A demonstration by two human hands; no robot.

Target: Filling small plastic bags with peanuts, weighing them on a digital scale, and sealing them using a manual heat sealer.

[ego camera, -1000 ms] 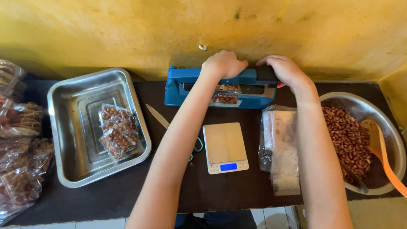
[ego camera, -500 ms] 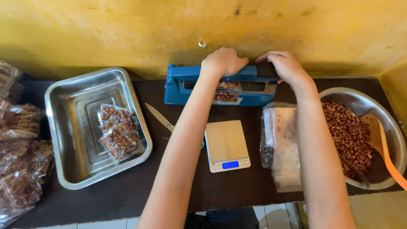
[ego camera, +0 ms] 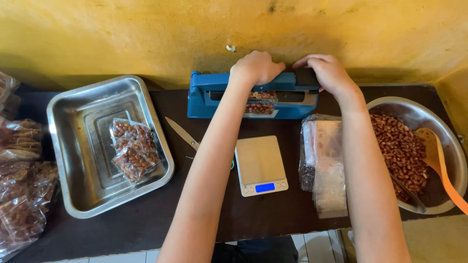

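A blue heat sealer (ego camera: 209, 100) stands against the yellow wall at the back of the dark table. A small clear bag of peanuts (ego camera: 259, 103) lies in its jaw. My left hand (ego camera: 256, 67) is closed over the sealer's arm above that bag. My right hand (ego camera: 327, 71) presses down on the black handle end of the arm. The arm is lowered onto the bag.
A steel tray (ego camera: 73, 160) at left holds two sealed peanut bags (ego camera: 134, 151). More filled bags (ego camera: 19, 190) are piled at the far left. Scissors (ego camera: 183, 132), a small digital scale (ego camera: 261, 165), a stack of empty clear bags (ego camera: 324, 165) and a steel bowl (ego camera: 448, 146) of peanuts with an orange spoon (ego camera: 441, 168).
Both hands stay on the sealer. My right hand has slid in slightly along the handle. The view has shifted a little.
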